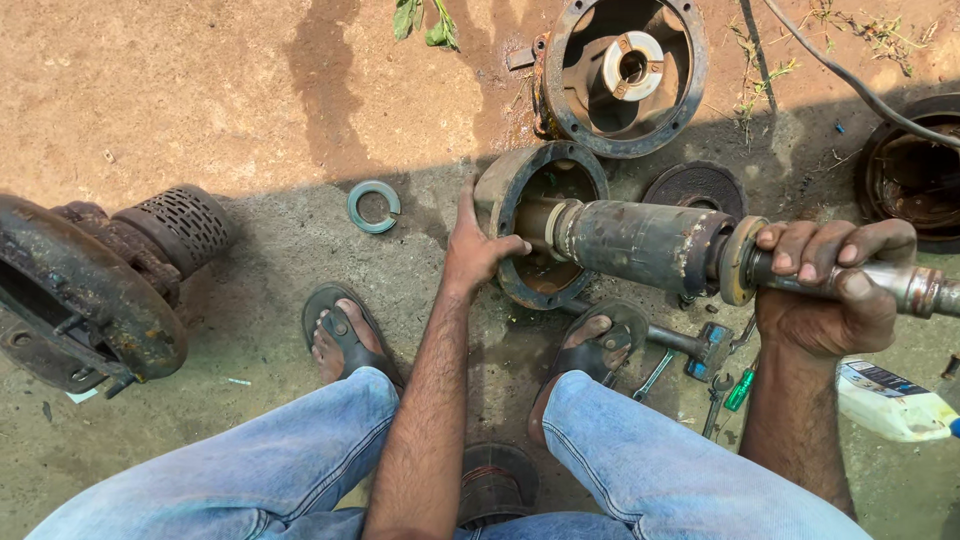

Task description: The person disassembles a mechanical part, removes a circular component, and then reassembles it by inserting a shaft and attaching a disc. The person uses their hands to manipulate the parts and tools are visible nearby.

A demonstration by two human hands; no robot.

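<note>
My left hand (478, 243) grips the rim of a rusty round motor housing (515, 187) that stands on its side on the ground. A dark cylindrical rotor (640, 243) sticks out of its opening to the right. My right hand (835, 285) is closed around the rotor's metal shaft (915, 287), just past a tan ring (738, 260) at the rotor's end. My two sandalled feet (340, 340) rest on the ground below the housing.
A round end cover with a bearing seat (625, 70) lies beyond. A teal ring (373, 206) lies left. A rusty pump casing with a strainer (90, 290) sits far left. Spanners and a hammer (700, 350) lie under the rotor. A white bottle (890, 400) lies right.
</note>
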